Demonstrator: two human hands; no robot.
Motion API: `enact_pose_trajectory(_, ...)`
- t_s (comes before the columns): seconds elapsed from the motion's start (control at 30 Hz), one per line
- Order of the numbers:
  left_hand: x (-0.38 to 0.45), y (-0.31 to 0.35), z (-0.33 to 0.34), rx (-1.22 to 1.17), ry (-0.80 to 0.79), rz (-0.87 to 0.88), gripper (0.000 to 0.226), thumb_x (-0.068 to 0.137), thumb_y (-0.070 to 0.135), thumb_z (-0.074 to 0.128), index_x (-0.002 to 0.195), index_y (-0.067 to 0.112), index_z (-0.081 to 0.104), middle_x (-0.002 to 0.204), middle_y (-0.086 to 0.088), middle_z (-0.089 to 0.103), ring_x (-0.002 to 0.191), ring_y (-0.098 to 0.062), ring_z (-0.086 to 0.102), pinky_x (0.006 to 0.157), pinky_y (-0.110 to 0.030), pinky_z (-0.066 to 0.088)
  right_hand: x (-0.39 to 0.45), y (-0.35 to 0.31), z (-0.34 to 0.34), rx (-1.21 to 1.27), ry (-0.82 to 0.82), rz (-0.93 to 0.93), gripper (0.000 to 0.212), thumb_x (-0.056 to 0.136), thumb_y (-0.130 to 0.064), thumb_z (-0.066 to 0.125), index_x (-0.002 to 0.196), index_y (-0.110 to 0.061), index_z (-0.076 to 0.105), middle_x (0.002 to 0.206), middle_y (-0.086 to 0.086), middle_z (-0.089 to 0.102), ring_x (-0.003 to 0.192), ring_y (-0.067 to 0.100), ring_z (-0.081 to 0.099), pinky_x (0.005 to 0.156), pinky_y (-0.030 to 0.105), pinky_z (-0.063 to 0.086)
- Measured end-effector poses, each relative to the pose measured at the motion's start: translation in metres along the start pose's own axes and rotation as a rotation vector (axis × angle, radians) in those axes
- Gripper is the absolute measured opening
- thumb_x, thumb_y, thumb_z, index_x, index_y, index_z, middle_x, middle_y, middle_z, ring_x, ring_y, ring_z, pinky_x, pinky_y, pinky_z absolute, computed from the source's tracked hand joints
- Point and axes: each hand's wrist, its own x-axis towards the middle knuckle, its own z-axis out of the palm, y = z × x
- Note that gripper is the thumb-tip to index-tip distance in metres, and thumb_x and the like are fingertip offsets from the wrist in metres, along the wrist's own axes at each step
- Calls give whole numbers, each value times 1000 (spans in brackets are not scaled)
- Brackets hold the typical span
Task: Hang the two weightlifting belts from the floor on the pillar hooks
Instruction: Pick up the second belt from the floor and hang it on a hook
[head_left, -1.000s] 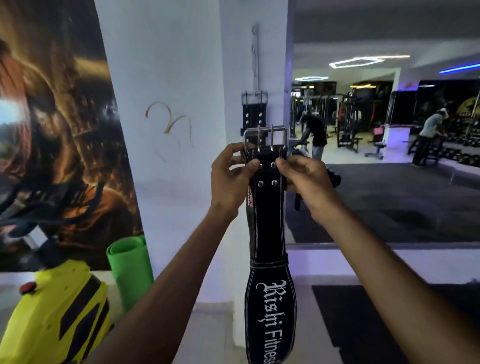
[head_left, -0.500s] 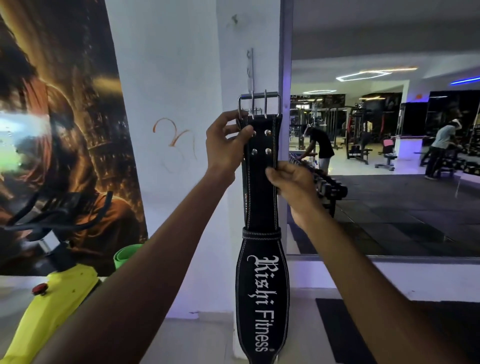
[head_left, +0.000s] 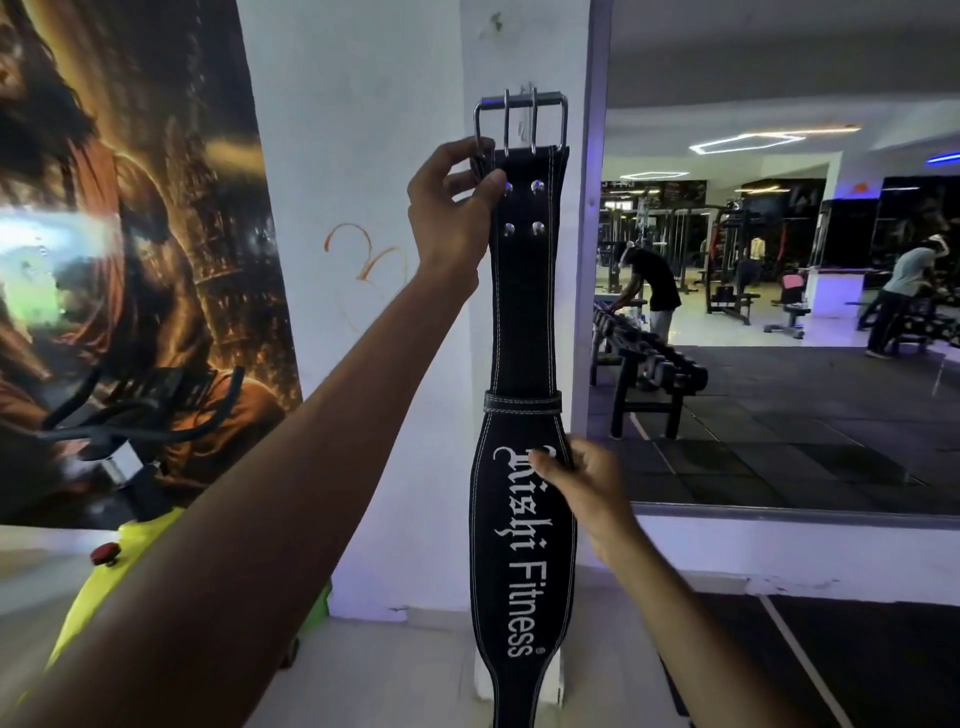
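since a moment ago, the person's right hand (head_left: 582, 488) has dropped from the strap near the rivets down to the wide padded part of the black weightlifting belt (head_left: 524, 545), and the whole belt is sitting higher against the white pillar (head_left: 519, 62).

the belt is hanging upright in front of the pillar's narrow face, buckle end up. its metal buckle (head_left: 519, 122) is resting flat against the pillar, with something thin and metal showing just behind its two prongs; whether that is a hook, and whether the buckle is caught on it, is too faint to tell.

the left hand (head_left: 452, 213) is pinching the belt's upper left edge, thumb on the front beside the four rivets and fingers curling round the back just under the buckle. the right hand is pinching the belt's right edge just below the stitched loop, thumb lying over the first white letter of the printed wording.

to the left, a large dark wall poster (head_left: 130, 234) is hanging behind a yellow exercise bike (head_left: 98, 571). to the right of the pillar, a wall mirror (head_left: 779, 312) is showing a dumbbell rack (head_left: 649, 364) and the gym floor.
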Motion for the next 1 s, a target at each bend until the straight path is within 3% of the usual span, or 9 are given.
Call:
enact_pose_trajectory(0.2, -1, -11, -8, -22, 8, -45, 28, 82, 1, 69, 96, 25, 70, 100, -14, 73, 83, -25, 70, 69, -37, 59, -45, 66, -3, -129, -57, 160, 47, 70, -38, 85, 106, -12, 69, 100, 1, 77, 97, 20, 72, 83, 26, 57)
enact_pose_trajectory(0.37, -1, -19, -13, -19, 3, -57, 26, 77, 9, 69, 94, 29, 70, 114, -22, 73, 89, -28, 69, 73, -44, 62, -15, 32, -3, -110, -39, 149, 29, 75, -25, 80, 99, -12, 70, 88, -3, 77, 82, 11, 73, 67, 14, 53)
enact_pose_trajectory(0.5, -1, -17, -11, -36, 17, -58, 25, 76, 11, 70, 95, 27, 70, 112, -22, 74, 87, -28, 70, 77, -46, 61, 23, -13, -2, -4, 32, 21, 9, 82, -11, 75, 87, -16, 69, 76, -9, 76, 74, 2, 70, 69, 12, 53)
enact_pose_trajectory(0.57, 1, -14, -9, -35, 26, -55, 26, 78, 8, 69, 94, 28, 70, 110, -21, 74, 86, -29, 70, 73, -44, 61, 23, -8, -2, -57, 23, 1, 9, 80, -17, 76, 85, -16, 69, 75, -8, 76, 71, 3, 69, 67, 14, 53)
enact_pose_trajectory(0.63, 4, -12, -8, -33, 41, -49, 27, 80, 5, 69, 94, 28, 70, 110, -21, 75, 85, -27, 71, 74, -47, 63, 6, 13, -3, -124, 22, 40, 20, 75, -29, 78, 89, -17, 69, 79, -7, 76, 72, 4, 70, 64, 14, 52)
enact_pose_trajectory(0.8, 5, -13, -7, -31, 42, -60, 26, 82, 4, 68, 96, 26, 70, 113, -22, 74, 86, -27, 71, 77, -54, 63, -27, 62, -18, -212, -51, 127, 32, 75, -30, 81, 101, -14, 70, 93, -3, 78, 93, 18, 73, 77, 24, 56)
enact_pose_trajectory(0.9, 3, -15, -7, -18, 46, -71, 26, 79, 8, 70, 96, 27, 71, 111, -21, 75, 90, -33, 72, 80, -57, 63, -14, 44, -23, -261, -116, 127, 63, 64, -57, 83, 114, -24, 63, 100, -5, 75, 96, 9, 70, 88, 33, 55)
enact_pose_trajectory(0.97, 2, -18, -7, -24, 36, -81, 26, 80, 8, 70, 97, 27, 71, 108, -19, 75, 88, -32, 72, 79, -56, 63, 6, 11, -23, -230, -62, 71, 88, 52, -76, 75, 124, -30, 54, 97, -4, 71, 85, 3, 69, 82, 23, 57)
enact_pose_trajectory(1.0, 1, -20, -7, -33, 24, -88, 26, 80, 7, 70, 97, 27, 71, 106, -19, 74, 88, -31, 71, 78, -57, 63, 18, -10, -21, -194, -19, 26, 91, 55, -76, 72, 129, -28, 49, 94, -2, 69, 79, 2, 69, 75, 19, 57)
